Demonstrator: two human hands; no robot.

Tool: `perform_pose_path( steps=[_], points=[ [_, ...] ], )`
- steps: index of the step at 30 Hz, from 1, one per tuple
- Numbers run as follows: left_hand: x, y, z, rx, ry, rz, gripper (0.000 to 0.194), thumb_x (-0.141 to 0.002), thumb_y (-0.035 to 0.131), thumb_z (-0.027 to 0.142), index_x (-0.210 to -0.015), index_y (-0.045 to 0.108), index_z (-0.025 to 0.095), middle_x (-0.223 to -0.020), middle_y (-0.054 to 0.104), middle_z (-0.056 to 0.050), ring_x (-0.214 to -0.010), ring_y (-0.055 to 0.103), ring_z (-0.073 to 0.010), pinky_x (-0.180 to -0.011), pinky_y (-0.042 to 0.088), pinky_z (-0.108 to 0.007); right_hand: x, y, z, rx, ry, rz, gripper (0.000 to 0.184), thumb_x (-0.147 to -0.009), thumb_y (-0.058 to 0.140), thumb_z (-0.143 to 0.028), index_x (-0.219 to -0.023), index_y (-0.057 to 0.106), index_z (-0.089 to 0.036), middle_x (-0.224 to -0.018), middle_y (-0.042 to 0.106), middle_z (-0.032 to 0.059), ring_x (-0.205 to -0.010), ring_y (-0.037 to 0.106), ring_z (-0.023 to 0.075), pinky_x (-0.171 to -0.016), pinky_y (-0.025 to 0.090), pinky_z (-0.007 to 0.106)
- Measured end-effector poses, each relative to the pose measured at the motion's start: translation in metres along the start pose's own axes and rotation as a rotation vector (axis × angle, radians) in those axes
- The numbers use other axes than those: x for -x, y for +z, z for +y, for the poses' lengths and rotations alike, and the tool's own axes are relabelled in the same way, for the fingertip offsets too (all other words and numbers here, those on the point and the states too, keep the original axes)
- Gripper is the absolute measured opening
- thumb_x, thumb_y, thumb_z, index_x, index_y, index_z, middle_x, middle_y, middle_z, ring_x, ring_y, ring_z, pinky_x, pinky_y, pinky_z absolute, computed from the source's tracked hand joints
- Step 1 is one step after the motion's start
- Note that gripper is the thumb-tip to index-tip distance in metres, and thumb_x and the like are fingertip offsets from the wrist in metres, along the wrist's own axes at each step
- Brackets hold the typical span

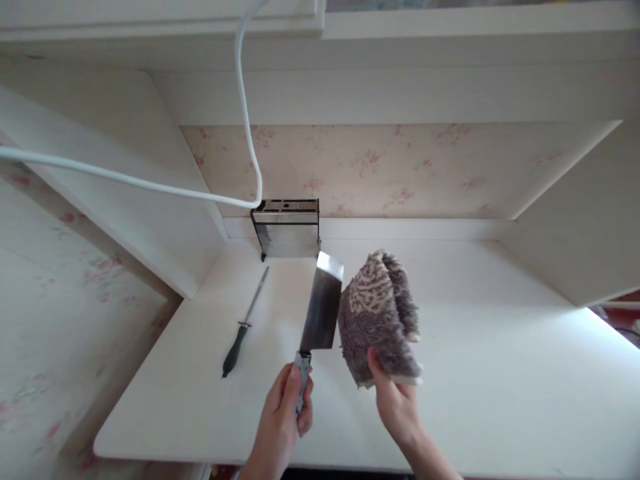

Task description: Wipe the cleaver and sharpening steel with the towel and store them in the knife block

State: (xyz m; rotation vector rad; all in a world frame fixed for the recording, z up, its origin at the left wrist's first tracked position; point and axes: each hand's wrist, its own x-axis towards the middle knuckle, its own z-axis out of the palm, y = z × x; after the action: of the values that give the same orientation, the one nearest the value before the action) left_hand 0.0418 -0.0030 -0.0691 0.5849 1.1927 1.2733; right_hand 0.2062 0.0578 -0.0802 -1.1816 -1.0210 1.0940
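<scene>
My left hand (283, 415) is closed around the handle of a cleaver (323, 303), holding its wide steel blade up and pointing away from me above the white tabletop (475, 373). My right hand (395, 398) grips a folded brown patterned cloth (380, 317) by its lower edge, held right beside the blade on its right. Whether cloth and blade touch I cannot tell.
A sharpening steel with a black handle (245, 327) lies on the table to the left. A metal knife block (287, 229) stands at the back against the wall. A white cable (150, 183) hangs across the left side. Shelf panels flank both sides.
</scene>
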Motion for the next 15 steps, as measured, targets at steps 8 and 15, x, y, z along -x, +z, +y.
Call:
perform_pose_path(
  steps=[8, 15],
  points=[
    [-0.004, 0.014, -0.027, -0.013, -0.07, -0.067, 0.053, -0.073, 0.06, 0.07, -0.088, 0.049, 0.021, -0.045, 0.035, 0.009, -0.038, 0.029, -0.0065, -0.041, 0.023, -0.021, 0.002, 0.012, -0.015, 0.7, -0.703, -0.399, 0.066, -0.076, 0.055, -0.01, -0.138, 0.042, -0.03, -0.159, 0.004, 0.0063, -0.146, 0.005, 0.0372, -0.112, 0.017, 0.067],
    [0.003, 0.008, -0.013, -0.074, -0.061, -0.144, 0.044, -0.081, 0.058, 0.062, -0.089, 0.048, 0.02, -0.051, 0.036, 0.008, -0.041, 0.025, -0.0045, -0.042, 0.02, -0.02, 0.0, 0.006, -0.008, 0.703, -0.765, -0.441, 0.071, -0.084, 0.048, -0.015, -0.148, 0.021, -0.034, -0.159, 0.005, 0.0072, -0.146, 0.001, 0.0376, -0.108, 0.019, 0.07]
  ],
)
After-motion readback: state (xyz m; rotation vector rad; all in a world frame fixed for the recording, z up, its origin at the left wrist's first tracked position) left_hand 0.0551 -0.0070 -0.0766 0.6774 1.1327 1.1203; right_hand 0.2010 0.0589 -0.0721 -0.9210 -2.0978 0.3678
